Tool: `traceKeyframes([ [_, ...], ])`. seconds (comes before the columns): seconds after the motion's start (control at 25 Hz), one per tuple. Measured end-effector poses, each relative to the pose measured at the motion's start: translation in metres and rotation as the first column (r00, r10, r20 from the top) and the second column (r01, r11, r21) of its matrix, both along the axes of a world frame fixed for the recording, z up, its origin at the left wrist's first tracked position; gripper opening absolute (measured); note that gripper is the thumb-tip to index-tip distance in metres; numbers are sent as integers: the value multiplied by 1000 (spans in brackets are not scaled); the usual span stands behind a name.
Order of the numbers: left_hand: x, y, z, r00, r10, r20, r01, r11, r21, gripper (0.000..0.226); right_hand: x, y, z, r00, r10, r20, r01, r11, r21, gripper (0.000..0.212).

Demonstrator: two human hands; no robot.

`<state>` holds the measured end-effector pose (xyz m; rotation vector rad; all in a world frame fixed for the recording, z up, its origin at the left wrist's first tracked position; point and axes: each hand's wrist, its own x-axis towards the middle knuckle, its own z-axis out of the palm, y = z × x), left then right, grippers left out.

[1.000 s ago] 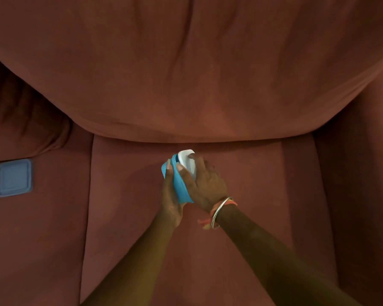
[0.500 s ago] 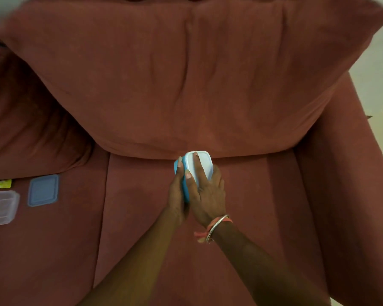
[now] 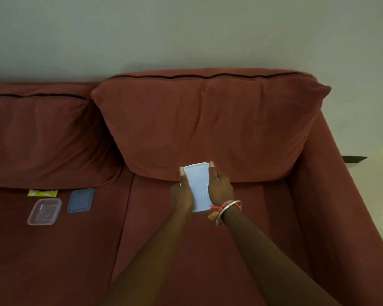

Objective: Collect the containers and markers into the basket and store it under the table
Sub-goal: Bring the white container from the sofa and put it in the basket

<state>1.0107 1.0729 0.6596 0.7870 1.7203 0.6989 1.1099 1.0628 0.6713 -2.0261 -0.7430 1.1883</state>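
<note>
Left hand (image 3: pixel 182 196) and right hand (image 3: pixel 219 189) gripped the pale-blue rectangular plastic container (image 3: pixel 197 186) by its 2 long edges, fingers curled round: light, stiff, slippery, I'd judge

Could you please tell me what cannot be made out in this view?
The white container: its far side faces away; the left hand and right hand cover its long edges.
The yellow item: small, blurred, by the back cushion; unidentifiable.
The clear container: blur hides any contents.
The basket, table and markers: none inside the head view.
</note>
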Motion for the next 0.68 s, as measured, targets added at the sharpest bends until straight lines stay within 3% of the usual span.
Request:
traceKeyframes([
  [0.12, -9, -9, 13, 993, 24, -120, -7, 990, 140, 83, -21, -2, 19, 996, 13, 91, -15, 1000, 17, 76],
  [0.28, -35, -8, 40, 974, 28, -224, 11, 985, 171, 78, -49, -7, 30, 984, -14, 179, -6, 994, 111, 77],
  [0.48, -102, -7, 51, 993, 53, -106, -34, 984, 175, 92, -113, 4, 41, 967, 53, 247, -95, 982, 162, 75],
  [0.6, -175, 1, 61, 989, 112, 95, -122, 986, 112, 73, -180, 11, 48, 939, 165, 302, -235, 948, 213, 66],
  [0.68, -234, 7, 66, 982, 151, 117, -165, 979, 118, 70, -237, 16, 53, 933, 203, 298, -280, 928, 245, 64],
])
